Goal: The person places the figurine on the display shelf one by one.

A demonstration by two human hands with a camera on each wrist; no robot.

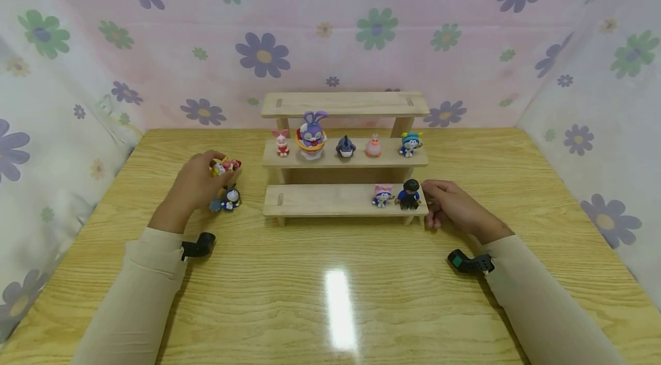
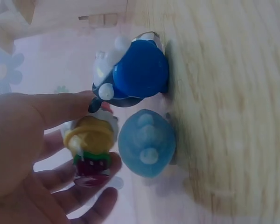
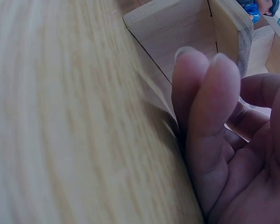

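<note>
My left hand (image 1: 195, 184) grips a small red and yellow toy figurine (image 1: 227, 167) between thumb and fingers, above the table left of the shelf. In the left wrist view its yellow middle and dark red end with a green band show. Just below that hand, a dark-haired figurine in blue (image 1: 232, 198) and a pale blue rounded toy (image 2: 147, 143) stand on the table. My right hand (image 1: 457, 207) rests on the table at the right end of the wooden tiered shelf (image 1: 322, 198), its fingers loosely curled with nothing in them; whether it touches the shelf is unclear.
On the middle tier stand several figurines, among them a purple rabbit (image 1: 312, 132) and a pink pig-like figure (image 1: 282, 144). A pink-hatted figurine (image 1: 383, 195) and a black-haired figure (image 1: 409, 195) share the lower tier's right end. A flowered curtain (image 1: 310, 26) hangs behind.
</note>
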